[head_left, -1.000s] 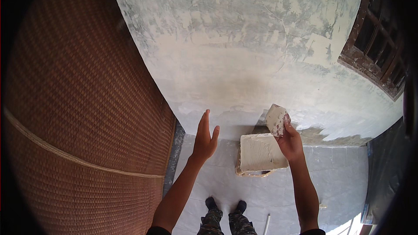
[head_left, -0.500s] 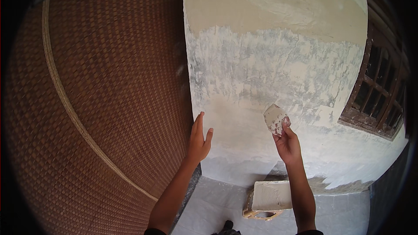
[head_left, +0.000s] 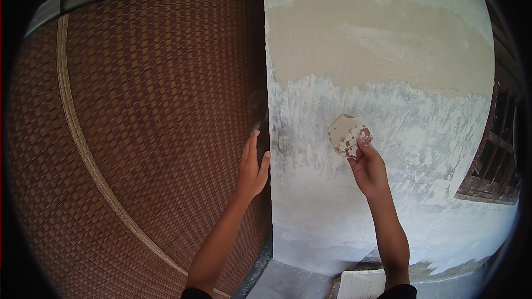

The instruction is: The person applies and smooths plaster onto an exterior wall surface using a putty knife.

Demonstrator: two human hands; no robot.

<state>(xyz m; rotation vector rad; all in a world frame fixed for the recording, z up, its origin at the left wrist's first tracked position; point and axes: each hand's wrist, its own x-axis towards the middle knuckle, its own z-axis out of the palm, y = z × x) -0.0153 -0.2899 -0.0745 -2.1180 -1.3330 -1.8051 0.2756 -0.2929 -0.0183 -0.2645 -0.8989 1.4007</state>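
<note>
My right hand [head_left: 370, 171] grips a flat scraper [head_left: 348, 134], its reddish-brown face largely coated with pale plaster. The scraper is held up before the wall [head_left: 310, 199]; whether it touches the surface, I cannot tell. Across the wall, a smooth beige coat lies above a rough band of patchy grey and white. My left hand [head_left: 254, 169] is raised by the wall's left edge, fingers stretched and thumb apart, with nothing in it. Low down, partly behind my right forearm, is a tray [head_left: 361, 287] with a whitish paste in it.
A brown woven mat screen [head_left: 155, 122] with a pale binding strip [head_left: 91, 158] fills the left side. At right, a dark wooden window frame [head_left: 483, 188] is set in the wall. Grey floor [head_left: 293, 279] shows at the bottom.
The view has tilted upward, so wall and window sit lower and further right, and the tray is mostly cut off. The scraper, still in my right hand, is now before the rough band.
</note>
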